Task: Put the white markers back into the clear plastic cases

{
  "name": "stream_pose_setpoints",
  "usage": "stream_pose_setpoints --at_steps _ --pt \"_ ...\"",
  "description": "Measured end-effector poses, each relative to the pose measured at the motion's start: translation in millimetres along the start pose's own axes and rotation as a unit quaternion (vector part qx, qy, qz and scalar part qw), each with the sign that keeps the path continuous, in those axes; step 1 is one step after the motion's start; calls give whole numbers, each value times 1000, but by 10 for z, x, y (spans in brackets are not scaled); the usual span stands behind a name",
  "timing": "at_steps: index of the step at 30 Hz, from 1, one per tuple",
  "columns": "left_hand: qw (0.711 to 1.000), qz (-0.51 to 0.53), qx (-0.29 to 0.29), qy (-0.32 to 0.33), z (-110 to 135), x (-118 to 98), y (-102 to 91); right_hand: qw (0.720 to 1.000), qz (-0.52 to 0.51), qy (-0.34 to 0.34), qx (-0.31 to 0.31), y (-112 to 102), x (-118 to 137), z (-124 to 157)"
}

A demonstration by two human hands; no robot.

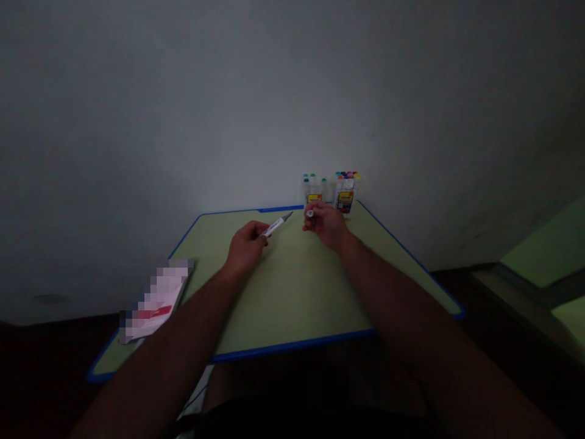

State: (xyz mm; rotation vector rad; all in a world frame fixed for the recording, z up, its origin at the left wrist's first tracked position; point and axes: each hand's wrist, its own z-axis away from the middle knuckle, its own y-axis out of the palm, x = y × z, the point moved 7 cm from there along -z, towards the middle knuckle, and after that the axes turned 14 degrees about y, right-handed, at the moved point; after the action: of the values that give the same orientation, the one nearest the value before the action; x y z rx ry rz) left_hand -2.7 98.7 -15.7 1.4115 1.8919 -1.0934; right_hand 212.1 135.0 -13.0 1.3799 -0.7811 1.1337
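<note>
My left hand (249, 244) is closed around a white marker (275, 226), which tilts up to the right with its dark tip bare. Across a small gap, my right hand (325, 223) pinches a small whitish marker cap (310, 213), its round end facing me. Both hands are above the far half of the pale green table (292, 292). Just behind my right hand stands a clear marker case (314, 190) with a few green and blue caps showing; the hand hides its lower part.
A second clear case (346, 194), packed with several colourful markers, stands to the right of the first. A pink and white booklet (155, 305), partly blurred out, lies at the table's left edge. The table has a blue rim (292, 346), and a grey wall (256, 110) rises behind it.
</note>
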Motion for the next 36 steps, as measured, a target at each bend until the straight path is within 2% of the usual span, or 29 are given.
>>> stream_pose_setpoints --at_steps 4,13,18,24,36 --pt "1000 -4 0 4 0 7 -12 1000 -15 -8 25 12 -3 -2" --pt "998 -63 20 24 -3 0 -22 999 -31 -10 34 8 -12 -33" --pt "998 -56 16 25 -9 48 -13 1000 -26 -2 -14 -53 -29 -56" --pt "996 -84 10 37 -11 -20 -39 997 -14 -10 -71 -124 -18 -65" --pt "991 -130 15 40 3 -108 -57 996 28 -25 -86 -114 -36 -71"
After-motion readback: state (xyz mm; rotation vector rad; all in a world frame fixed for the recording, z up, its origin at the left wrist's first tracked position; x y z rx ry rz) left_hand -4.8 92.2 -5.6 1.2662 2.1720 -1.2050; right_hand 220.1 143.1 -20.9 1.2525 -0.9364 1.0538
